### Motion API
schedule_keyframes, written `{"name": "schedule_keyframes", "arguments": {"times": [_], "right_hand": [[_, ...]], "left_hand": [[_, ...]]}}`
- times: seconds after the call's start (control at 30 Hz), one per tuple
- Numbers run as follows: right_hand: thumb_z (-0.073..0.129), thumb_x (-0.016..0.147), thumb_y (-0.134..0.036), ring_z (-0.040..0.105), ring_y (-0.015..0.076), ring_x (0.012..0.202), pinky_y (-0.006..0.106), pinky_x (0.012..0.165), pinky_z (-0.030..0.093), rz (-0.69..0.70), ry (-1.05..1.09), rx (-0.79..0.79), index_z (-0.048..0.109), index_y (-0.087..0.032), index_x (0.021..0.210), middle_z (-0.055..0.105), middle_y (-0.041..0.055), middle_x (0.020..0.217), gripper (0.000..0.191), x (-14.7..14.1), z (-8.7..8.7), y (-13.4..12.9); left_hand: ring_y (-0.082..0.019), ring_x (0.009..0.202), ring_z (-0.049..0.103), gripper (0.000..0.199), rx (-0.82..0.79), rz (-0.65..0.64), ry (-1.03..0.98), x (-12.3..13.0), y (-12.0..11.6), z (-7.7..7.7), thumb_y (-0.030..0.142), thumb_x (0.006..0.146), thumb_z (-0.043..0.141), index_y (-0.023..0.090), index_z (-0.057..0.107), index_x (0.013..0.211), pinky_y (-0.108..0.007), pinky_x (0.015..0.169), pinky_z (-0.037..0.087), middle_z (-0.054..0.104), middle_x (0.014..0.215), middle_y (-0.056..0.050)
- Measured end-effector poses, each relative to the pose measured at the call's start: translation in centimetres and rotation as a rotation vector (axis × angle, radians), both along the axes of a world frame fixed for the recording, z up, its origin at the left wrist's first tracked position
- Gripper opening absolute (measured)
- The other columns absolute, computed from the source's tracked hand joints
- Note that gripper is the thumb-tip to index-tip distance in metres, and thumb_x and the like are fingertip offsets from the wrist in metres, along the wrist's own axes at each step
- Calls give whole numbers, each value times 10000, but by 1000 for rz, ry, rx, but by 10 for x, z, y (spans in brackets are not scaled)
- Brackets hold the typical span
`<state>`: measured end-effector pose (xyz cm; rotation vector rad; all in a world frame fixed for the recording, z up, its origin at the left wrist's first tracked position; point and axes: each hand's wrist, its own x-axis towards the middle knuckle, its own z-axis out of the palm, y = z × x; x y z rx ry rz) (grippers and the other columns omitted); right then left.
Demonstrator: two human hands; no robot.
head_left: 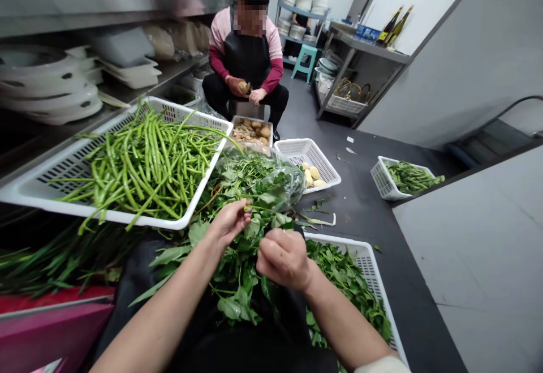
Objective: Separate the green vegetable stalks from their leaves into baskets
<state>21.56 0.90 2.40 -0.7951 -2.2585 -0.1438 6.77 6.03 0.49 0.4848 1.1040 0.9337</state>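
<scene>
A pile of leafy green stems [244, 248] lies on my lap and runs forward to a clear plastic bag. Over the pile, my left hand [232, 221] pinches a thin green stem between thumb and finger. My right hand [283, 255] is closed in a fist just to the right, with leaves beneath it; the stem runs toward this hand, and what lies inside the fist is hidden. To the left, a white basket [186, 217] holds long green stems [148, 163]. Another white basket [375, 271], by my right forearm, holds leafy greens [348, 288].
A person [248, 50] sits ahead holding a potato, behind a basket of potatoes and peelings [252, 131]. A white basket [314, 152] holds peeled potatoes. More greens fill a basket [386, 183] at the right. Metal shelving [106, 8] runs along the left.
</scene>
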Motion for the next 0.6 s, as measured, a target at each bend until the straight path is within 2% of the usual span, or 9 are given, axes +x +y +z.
{"name": "schedule_keyframes", "arguments": {"times": [0.07, 0.13, 0.23, 0.3, 0.37, 0.4, 0.47, 0.53, 0.6], "right_hand": [[424, 850, -160, 437, 116, 532, 236, 512, 342, -27, -43, -67, 493, -207, 647, 495, 9, 590, 220, 23, 10, -11], [413, 857, -167, 457, 122, 545, 239, 521, 348, -176, -149, -196, 511, -199, 679, 497, 15, 601, 206, 55, 10, -18], [453, 840, -213, 526, 157, 596, 260, 552, 390, -449, -309, -415, 536, -185, 710, 551, 45, 658, 157, 100, -8, -26], [520, 810, -278, 585, 209, 743, 303, 630, 444, -522, -255, -522, 578, -169, 859, 619, 106, 864, 134, 110, -22, -32], [556, 792, -329, 583, 241, 915, 344, 730, 470, -476, -39, -622, 549, -169, 1077, 584, 144, 1107, 327, 97, -30, -35], [561, 789, -338, 573, 240, 966, 348, 771, 471, -423, 88, -693, 521, -180, 1145, 561, 138, 1166, 392, 83, -33, -34], [569, 779, -341, 567, 225, 1001, 339, 816, 464, -310, 300, -889, 513, -200, 1168, 571, 108, 1161, 418, 48, -37, -25], [586, 760, -348, 572, 217, 1006, 331, 831, 457, -198, 426, -1141, 534, -201, 1126, 606, 79, 1101, 398, 12, -43, -11], [600, 743, -354, 605, 191, 901, 302, 769, 470, 26, 460, -1407, 553, -186, 1067, 638, 53, 990, 368, -16, -52, 3]], "left_hand": [[-43, 439, 450, 73, 0, -30, 29, -3, -2, -4, 186, 779, 570, 140, 552, 725, -144, 433, 383, 491, 557, 44], [-59, 495, 491, 99, 28, -118, 83, -9, -7, -6, 207, 777, 579, 130, 602, 834, -158, 461, 401, 518, 599, 32], [-90, 581, 529, 282, 103, -256, 178, -19, -16, -6, 262, 733, 614, 125, 611, 980, -190, 519, 415, 530, 617, 32], [-112, 619, 548, 394, 156, -310, 245, -23, -21, -6, 303, 683, 639, 122, 591, 1029, -217, 552, 414, 544, 632, 33], [-130, 620, 558, 479, 212, -325, 326, -24, -25, -7, 340, 637, 647, 120, 561, 1054, -241, 568, 408, 549, 624, 40], [-136, 607, 556, 498, 239, -330, 369, -24, -28, -8, 355, 621, 645, 123, 547, 1050, -249, 566, 402, 543, 606, 48], [-134, 563, 534, 474, 294, -340, 452, -25, -32, -8, 374, 601, 636, 138, 536, 999, -250, 546, 382, 517, 564, 67], [-123, 526, 500, 405, 346, -359, 518, -27, -37, -7, 377, 593, 626, 157, 533, 921, -243, 519, 359, 497, 545, 78], [-119, 517, 490, 356, 374, -383, 546, -33, -42, -3, 376, 602, 610, 170, 528, 880, -242, 513, 357, 503, 551, 76]]}}
